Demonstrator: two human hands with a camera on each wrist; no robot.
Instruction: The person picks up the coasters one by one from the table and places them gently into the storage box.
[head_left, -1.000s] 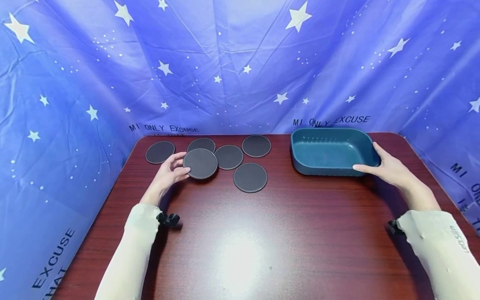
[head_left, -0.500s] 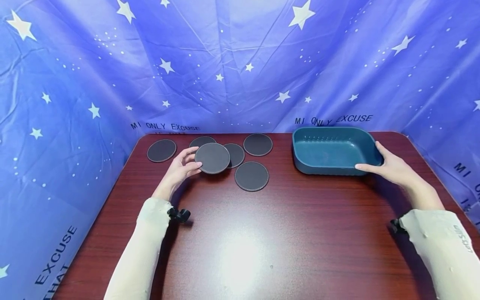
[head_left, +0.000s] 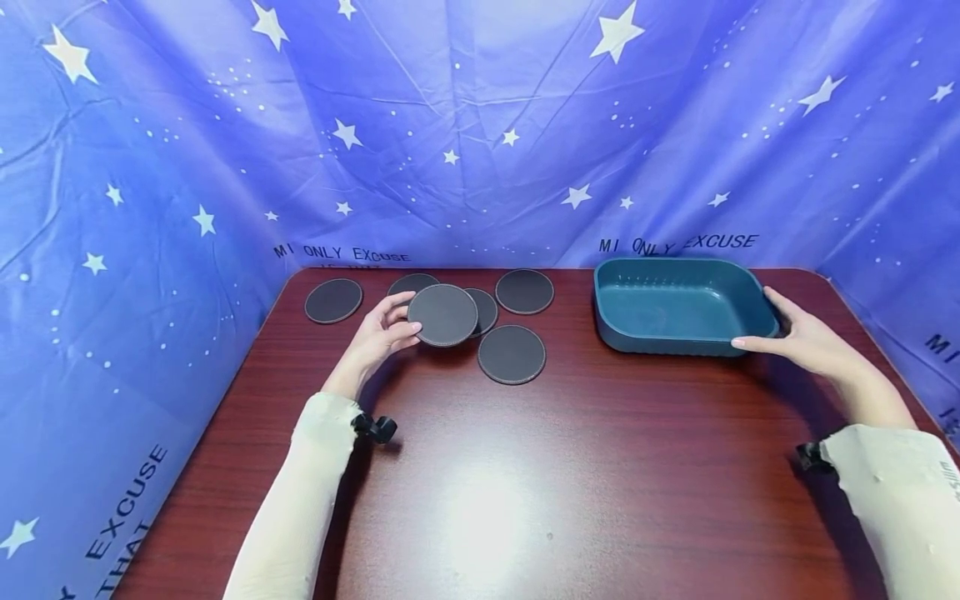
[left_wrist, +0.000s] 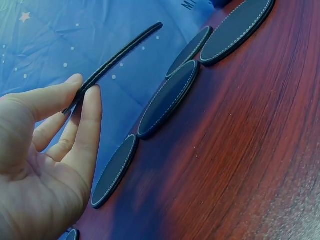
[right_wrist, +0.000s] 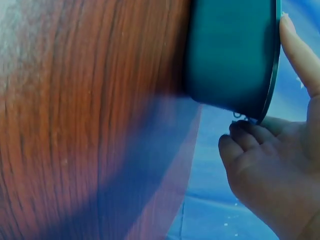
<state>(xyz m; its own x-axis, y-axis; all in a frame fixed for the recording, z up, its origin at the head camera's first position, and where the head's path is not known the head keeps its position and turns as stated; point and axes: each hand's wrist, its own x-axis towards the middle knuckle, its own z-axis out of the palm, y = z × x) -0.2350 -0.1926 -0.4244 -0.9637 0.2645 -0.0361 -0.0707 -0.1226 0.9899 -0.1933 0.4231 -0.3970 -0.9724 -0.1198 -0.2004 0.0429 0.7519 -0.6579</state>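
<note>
My left hand [head_left: 384,336] pinches a round black coaster [head_left: 444,315] by its left edge, thumb on top. In the left wrist view this coaster [left_wrist: 122,57] is seen edge-on, tilted and raised off the table. It partly hides two coasters behind it, one to its left [head_left: 412,286] and one to its right [head_left: 486,310]. My right hand [head_left: 813,337] holds the right end of a teal rectangular bin [head_left: 675,342], with the thumb at the front rim and fingers round the side. The bin's visible inside shows nothing in it.
More black coasters lie flat on the reddish-brown wooden table [head_left: 600,467]: one at the far left [head_left: 333,301], one at the back [head_left: 524,292] and one in front [head_left: 512,354]. A blue star-printed cloth [head_left: 465,167] hangs behind the table and along its sides.
My left hand has moved right with the coaster, which now covers part of the right-hand coaster behind it. My right hand stays on the bin. The head view has shifted slightly.
</note>
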